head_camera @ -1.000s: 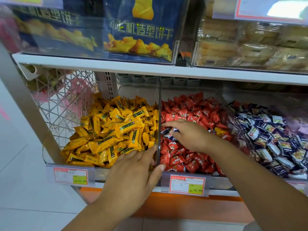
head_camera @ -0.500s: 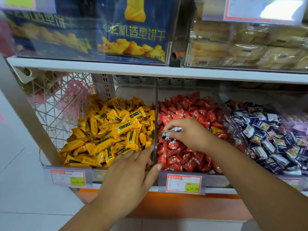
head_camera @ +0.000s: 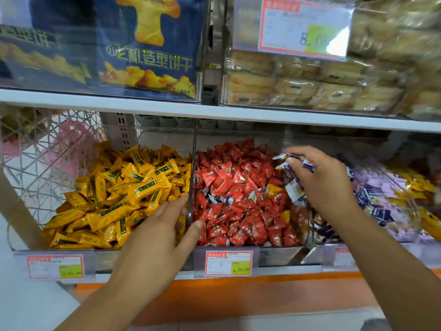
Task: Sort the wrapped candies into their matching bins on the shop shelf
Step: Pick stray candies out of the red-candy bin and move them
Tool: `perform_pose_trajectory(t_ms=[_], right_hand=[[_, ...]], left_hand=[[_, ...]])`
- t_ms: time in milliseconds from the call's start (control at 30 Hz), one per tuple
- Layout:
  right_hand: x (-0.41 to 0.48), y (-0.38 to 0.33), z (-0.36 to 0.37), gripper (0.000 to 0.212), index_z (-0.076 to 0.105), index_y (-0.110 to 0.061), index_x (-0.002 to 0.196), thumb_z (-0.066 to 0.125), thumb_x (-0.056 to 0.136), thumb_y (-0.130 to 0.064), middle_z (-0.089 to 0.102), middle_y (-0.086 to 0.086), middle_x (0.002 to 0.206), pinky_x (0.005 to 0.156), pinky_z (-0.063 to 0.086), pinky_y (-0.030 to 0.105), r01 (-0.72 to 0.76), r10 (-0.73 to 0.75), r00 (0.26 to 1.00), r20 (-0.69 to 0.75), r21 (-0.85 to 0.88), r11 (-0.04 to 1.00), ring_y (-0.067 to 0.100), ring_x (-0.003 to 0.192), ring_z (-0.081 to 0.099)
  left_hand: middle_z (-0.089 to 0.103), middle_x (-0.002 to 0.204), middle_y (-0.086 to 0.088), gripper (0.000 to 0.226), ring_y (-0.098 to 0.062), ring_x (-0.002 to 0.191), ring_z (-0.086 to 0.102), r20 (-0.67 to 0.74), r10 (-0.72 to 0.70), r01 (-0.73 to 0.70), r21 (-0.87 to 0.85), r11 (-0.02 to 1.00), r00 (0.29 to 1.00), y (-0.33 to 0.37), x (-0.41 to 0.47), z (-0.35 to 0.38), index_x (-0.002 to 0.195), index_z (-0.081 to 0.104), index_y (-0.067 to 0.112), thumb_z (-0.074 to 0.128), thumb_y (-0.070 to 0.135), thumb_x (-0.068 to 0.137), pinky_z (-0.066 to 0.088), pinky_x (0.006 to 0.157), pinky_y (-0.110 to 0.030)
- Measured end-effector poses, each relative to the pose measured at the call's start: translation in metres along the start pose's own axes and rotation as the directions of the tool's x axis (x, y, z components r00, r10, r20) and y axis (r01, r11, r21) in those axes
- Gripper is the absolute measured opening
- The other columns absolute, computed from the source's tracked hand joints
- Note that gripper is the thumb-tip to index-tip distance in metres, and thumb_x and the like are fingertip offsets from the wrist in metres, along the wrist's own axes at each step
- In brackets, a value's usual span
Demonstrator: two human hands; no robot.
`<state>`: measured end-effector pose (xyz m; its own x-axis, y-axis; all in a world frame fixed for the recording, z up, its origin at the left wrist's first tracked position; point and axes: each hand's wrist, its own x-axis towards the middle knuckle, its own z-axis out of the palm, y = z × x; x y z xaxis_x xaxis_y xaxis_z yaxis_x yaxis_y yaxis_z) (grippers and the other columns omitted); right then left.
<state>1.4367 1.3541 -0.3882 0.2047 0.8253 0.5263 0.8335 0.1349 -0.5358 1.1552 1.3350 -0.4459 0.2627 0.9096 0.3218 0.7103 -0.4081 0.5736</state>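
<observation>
Reaching across a shop shelf, a person's right hand [head_camera: 319,185] pinches a small bunch of blue-and-white wrapped candies [head_camera: 285,161] between thumb and curled fingertips. It holds them in the air above the far right side of the middle clear plastic bin [head_camera: 276,256], just beside the wall shared with the next bin to the right. Half a second earlier this hand was low over the left front of the same bin, pinching the candies out of the heap; it has since risen and swung to the right. The middle bin is heaped with red wrapped candies [head_camera: 238,177], with a few stray blue-and-white pieces [head_camera: 222,199] lying among them near the centre and a stray yellow piece [head_camera: 272,188] close by. The matching heap of blue and white wrappers [head_camera: 379,211] lies in the bin to the right, partly hidden behind the right forearm. The left hand [head_camera: 157,237] has stayed where it was, relaxed with fingers extended and grasping nothing, resting at the front of the clear upright divider [head_camera: 192,182]. Its fingers are on the side of the yellow wrapped candies [head_camera: 119,187] and its thumb is on the red side. Red-bordered paper price labels [head_camera: 229,262] hang on the front rail. On the white shelf board [head_camera: 214,113] above stand a dark blue biscuit box [head_camera: 148,48] and clear-wrapped pale pastries [head_camera: 310,89].
</observation>
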Motion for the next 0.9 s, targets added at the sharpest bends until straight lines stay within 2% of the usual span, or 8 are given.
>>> perform_pose_trajectory(t_ms=[133, 267, 367, 433, 500, 600, 733, 900], right_hand=[[-0.001, 0.049, -0.028, 0.02, 0.067, -0.014, 0.113, 0.059, 0.096, -0.017, 0.068, 0.008, 0.114, 0.076, 0.038, 0.026, -0.224, 0.21, 0.971, -0.114, -0.119, 0.967, 0.028, 0.102, 0.061], [-0.007, 0.057, -0.036, 0.043, 0.056, -0.02, 0.133, 0.066, 0.091, -0.027, 0.056, 0.005, 0.134, 0.084, 0.039, 0.028, -0.35, 0.367, 0.927, 0.072, -0.181, 0.919, 0.026, 0.117, 0.053], [-0.011, 0.03, -0.039, 0.036, 0.062, -0.024, 0.126, 0.065, 0.091, -0.025, 0.058, 0.0, 0.126, 0.09, 0.045, 0.029, -0.132, 0.148, 0.988, 0.053, -0.228, 0.965, 0.02, 0.109, 0.058], [-0.019, 0.003, -0.038, 0.026, 0.068, -0.027, 0.116, 0.063, 0.091, -0.019, 0.062, -0.012, 0.109, 0.081, 0.046, 0.018, 0.103, -0.07, 0.977, 0.203, -0.159, 0.982, 0.001, 0.089, 0.059], [-0.026, -0.013, -0.028, 0.03, 0.068, -0.029, 0.117, 0.061, 0.093, -0.013, 0.061, -0.015, 0.107, 0.086, 0.046, 0.016, 0.271, -0.155, 0.857, 0.491, -0.174, 0.947, -0.008, 0.086, 0.054], [-0.028, -0.016, -0.002, 0.055, 0.055, -0.03, 0.133, 0.054, 0.088, 0.002, 0.056, -0.004, 0.13, 0.098, 0.042, 0.027, 0.429, -0.022, 0.686, 0.727, -0.381, 0.819, 0.012, 0.117, 0.048], [-0.024, -0.02, 0.007, 0.063, 0.046, -0.032, 0.136, 0.052, 0.085, 0.004, 0.056, 0.0, 0.128, 0.092, 0.045, 0.028, 0.404, 0.054, 0.674, 0.737, -0.428, 0.809, 0.016, 0.112, 0.051], [-0.008, -0.031, -0.007, 0.042, 0.056, -0.036, 0.126, 0.05, 0.096, -0.007, 0.054, -0.013, 0.118, 0.059, 0.042, 0.011, 0.168, 0.001, 0.766, 0.643, -0.201, 0.965, -0.008, 0.066, 0.055]], left_hand=[[0.041, 0.116, 0.026, 0.06, 0.005, 0.098, 0.047, -0.033, -0.028, 0.027, -0.043, 0.999, 0.999, 0.008, 0.009, 0.004, 0.145, 0.03, 0.044, 0.042, 0.056, 0.088, 0.044, 0.076, -0.023], [0.041, 0.115, 0.023, 0.061, 0.0, 0.095, 0.047, -0.043, -0.02, 0.018, -0.034, 0.999, 0.999, 0.009, 0.015, 0.008, 0.148, 0.026, 0.039, 0.051, 0.042, 0.092, 0.043, 0.075, -0.025], [0.052, 0.104, 0.019, 0.06, -0.007, 0.091, 0.051, -0.015, -0.01, 0.01, -0.001, 1.0, 1.0, 0.004, 0.017, 0.009, 0.148, 0.025, 0.041, 0.048, 0.043, 0.092, 0.042, 0.069, -0.027], [0.055, 0.1, 0.018, 0.061, -0.009, 0.09, 0.053, -0.003, -0.002, 0.002, 0.0, 1.0, 1.0, 0.001, 0.017, 0.01, 0.148, 0.025, 0.041, 0.047, 0.044, 0.091, 0.042, 0.067, -0.027], [0.056, 0.1, 0.018, 0.063, -0.009, 0.092, 0.054, 0.007, 0.004, -0.004, 0.0, 1.0, 1.0, -0.001, 0.016, 0.01, 0.149, 0.023, 0.04, 0.046, 0.045, 0.091, 0.042, 0.067, -0.026], [0.056, 0.106, 0.018, 0.067, -0.008, 0.097, 0.054, 0.03, -0.01, 0.01, -0.001, 1.0, 1.0, -0.003, 0.015, 0.009, 0.151, 0.018, 0.04, 0.045, 0.048, 0.09, 0.041, 0.069, -0.023], [0.057, 0.118, 0.015, 0.072, -0.007, 0.108, 0.054, 0.062, -0.021, 0.022, -0.013, 1.0, 0.998, -0.005, 0.012, 0.007, 0.153, 0.011, 0.041, 0.045, 0.051, 0.09, 0.043, 0.075, -0.021], [0.055, 0.126, 0.013, 0.074, -0.006, 0.101, 0.054, 0.067, -0.028, 0.029, -0.021, 0.999, 0.997, -0.006, 0.013, 0.007, 0.152, 0.007, 0.043, 0.045, 0.053, 0.09, 0.039, 0.075, -0.018]])
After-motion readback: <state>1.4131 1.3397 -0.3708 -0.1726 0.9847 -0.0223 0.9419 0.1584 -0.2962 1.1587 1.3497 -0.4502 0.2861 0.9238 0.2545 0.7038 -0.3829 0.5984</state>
